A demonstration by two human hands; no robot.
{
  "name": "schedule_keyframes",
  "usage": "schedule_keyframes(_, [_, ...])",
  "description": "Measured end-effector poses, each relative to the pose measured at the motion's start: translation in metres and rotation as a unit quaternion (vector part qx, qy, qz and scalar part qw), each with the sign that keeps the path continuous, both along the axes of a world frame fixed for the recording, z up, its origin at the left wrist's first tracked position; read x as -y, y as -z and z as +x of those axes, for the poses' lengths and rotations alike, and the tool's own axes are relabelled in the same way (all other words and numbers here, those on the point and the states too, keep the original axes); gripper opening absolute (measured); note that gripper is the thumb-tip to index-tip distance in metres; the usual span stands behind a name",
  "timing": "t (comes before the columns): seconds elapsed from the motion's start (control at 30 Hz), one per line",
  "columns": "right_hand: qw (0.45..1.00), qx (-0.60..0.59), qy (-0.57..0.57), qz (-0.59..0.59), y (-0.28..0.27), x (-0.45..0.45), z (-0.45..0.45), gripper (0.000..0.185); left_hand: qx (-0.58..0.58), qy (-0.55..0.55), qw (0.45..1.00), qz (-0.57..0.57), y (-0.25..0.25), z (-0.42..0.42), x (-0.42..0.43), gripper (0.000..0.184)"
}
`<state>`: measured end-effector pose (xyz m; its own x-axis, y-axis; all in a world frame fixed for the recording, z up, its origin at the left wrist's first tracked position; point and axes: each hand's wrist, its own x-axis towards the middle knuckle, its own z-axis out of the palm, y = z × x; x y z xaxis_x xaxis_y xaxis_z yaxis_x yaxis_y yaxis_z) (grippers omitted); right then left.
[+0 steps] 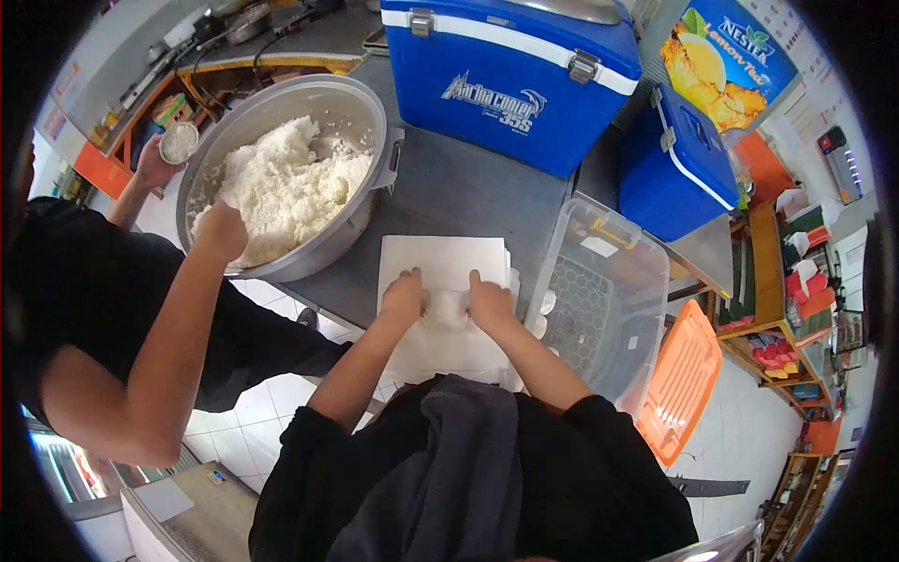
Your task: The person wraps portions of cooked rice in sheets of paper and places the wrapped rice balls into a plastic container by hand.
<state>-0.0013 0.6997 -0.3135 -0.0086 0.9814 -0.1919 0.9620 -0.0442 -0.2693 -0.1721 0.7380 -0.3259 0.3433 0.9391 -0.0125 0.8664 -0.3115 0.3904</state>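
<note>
A stack of white paper sheets (403,255) lies on the dark table in front of me. A small whitish lump, perhaps rice (449,308), rests on the top sheet. My left hand (404,298) is at its left side and my right hand (490,302) at its right side, fingers bent inward. Whether the fingers grip the lump or the paper is too small to tell. Left of the stack stands a big metal pot (361,221) with a mound of white rice (286,187). A co-worker's hand (222,231) is at the rice; the other hand (154,166) holds a small bowl of rice (179,143).
A clear plastic bin (599,309) stands right of the paper, with an orange lid (682,379) beyond it. Two blue coolers (510,89) (674,169) are at the back. The co-worker (112,309) stands close on the left. Shelves (782,309) line the far right.
</note>
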Motion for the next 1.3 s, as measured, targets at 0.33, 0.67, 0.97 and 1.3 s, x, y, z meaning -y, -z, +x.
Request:
schedule_keyframes(0.33, [0.996,-0.012,-0.08,0.031,0.018,-0.002,0.019,0.019,-0.124,0.063,0.99,0.012,-0.012,-0.001,0.02,0.011])
schedule_keyframes(0.67, [0.973,-0.089,-0.056,0.208,0.038,0.065,0.002,0.02,0.216,-0.021,0.961,0.169,0.033,-0.01,0.058,0.01])
schedule_keyframes(0.97, [0.541,-0.793,0.273,0.055,-0.027,0.096,0.012,0.04,0.328,0.146,0.892,0.274,-0.059,0.044,0.077,0.017])
schedule_keyframes(1.3, [0.285,-0.936,0.194,-0.069,-0.049,0.142,0.063,0.051,0.362,0.247,0.899,-0.019,-0.087,0.077,0.123,0.054])
